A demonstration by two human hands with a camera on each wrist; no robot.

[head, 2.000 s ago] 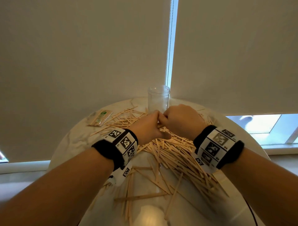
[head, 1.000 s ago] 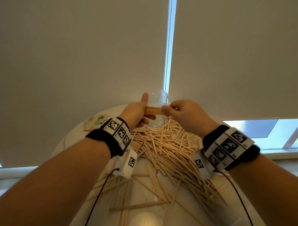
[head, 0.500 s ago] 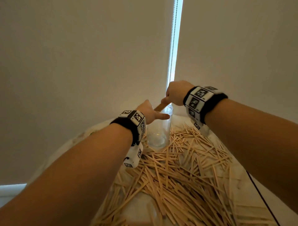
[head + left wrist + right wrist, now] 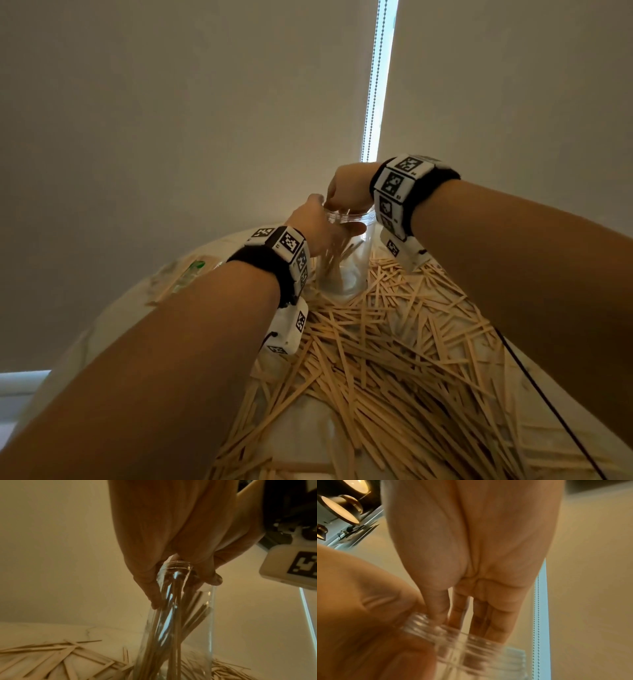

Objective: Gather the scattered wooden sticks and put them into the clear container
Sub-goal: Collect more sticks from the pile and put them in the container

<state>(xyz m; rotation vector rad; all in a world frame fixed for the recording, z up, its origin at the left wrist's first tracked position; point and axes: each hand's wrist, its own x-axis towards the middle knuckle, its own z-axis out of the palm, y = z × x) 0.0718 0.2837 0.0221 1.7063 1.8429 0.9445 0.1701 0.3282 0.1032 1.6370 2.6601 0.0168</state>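
Observation:
A clear jar (image 4: 346, 270) stands at the far side of the round table, behind a big heap of thin wooden sticks (image 4: 394, 359). My left hand (image 4: 318, 229) grips the jar just under its threaded rim, thumb on one side and fingers on the other (image 4: 183, 586). Several sticks (image 4: 171, 642) stand slanted inside the jar (image 4: 197, 628). My right hand (image 4: 346, 192) hangs over the jar's mouth, its straight fingers (image 4: 471, 620) pointing down at the rim (image 4: 471, 646) and holding nothing I can see.
A small packet with green print (image 4: 186, 277) lies at the left of the pale marble table (image 4: 102, 339). Roller blinds with a bead chain (image 4: 371, 85) close off the back. A black cable (image 4: 548, 411) runs over the sticks at right.
Both hands lifted a bundle of sticks from the heap. The right hand carried it over the jar and the sticks now stand inside, while the left hand took hold of the jar.

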